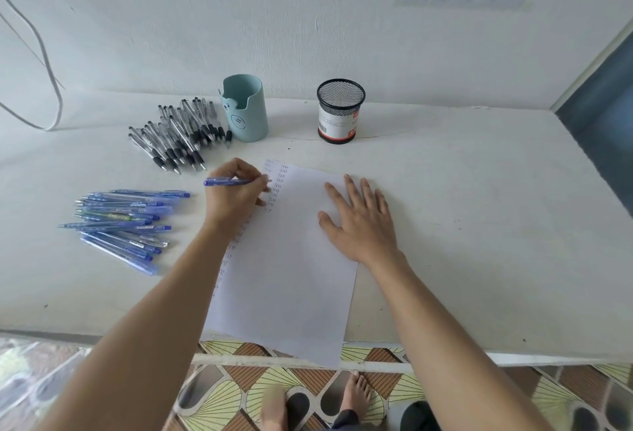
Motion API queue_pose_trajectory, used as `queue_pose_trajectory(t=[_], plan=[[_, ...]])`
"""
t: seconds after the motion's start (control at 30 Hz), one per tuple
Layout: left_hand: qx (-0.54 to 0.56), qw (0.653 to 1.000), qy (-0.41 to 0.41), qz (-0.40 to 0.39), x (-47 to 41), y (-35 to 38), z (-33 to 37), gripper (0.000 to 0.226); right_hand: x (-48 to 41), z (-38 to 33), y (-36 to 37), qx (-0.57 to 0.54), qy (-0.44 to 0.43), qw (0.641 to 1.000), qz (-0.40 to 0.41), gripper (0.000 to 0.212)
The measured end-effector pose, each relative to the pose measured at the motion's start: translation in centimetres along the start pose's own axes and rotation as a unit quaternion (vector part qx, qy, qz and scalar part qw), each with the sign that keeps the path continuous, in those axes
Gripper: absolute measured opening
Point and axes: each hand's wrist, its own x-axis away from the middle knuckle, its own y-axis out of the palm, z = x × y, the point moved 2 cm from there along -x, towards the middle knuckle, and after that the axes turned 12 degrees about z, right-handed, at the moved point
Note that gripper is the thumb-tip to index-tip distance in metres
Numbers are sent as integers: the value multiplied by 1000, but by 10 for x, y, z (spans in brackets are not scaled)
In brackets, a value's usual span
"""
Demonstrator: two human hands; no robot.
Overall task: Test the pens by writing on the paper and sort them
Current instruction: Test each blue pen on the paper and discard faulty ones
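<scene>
Paper [291, 259], overhanging the tabletop [479, 225] edge at 6 o'clock, is risking a slip and smeared marks if the flat, open right hand [359, 218] is lifting while the left hand [236, 194] is gripping a blue pen [226, 182] and writing at 11 o'clock.
</scene>
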Motion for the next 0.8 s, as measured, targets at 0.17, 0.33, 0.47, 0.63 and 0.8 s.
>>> queue_pose_trajectory(t=[0.17,0.33,0.47,0.63,0.8], plan=[[-86,994,49,56,2,-4,1,18,0,1,0,2,2,1000,-2,64],[-115,989,84,49,5,-4,4,18,0,1,2,1,0,1000,6,64],[-146,986,76,32,5,0,3,28,1,1,2,3,1,1000,6,64],[-143,986,76,36,6,0,5,34,0,1,1,2,1,1000,4,64],[-138,986,86,22,5,0,3,30,0,1,1,1,1,1000,6,65]])
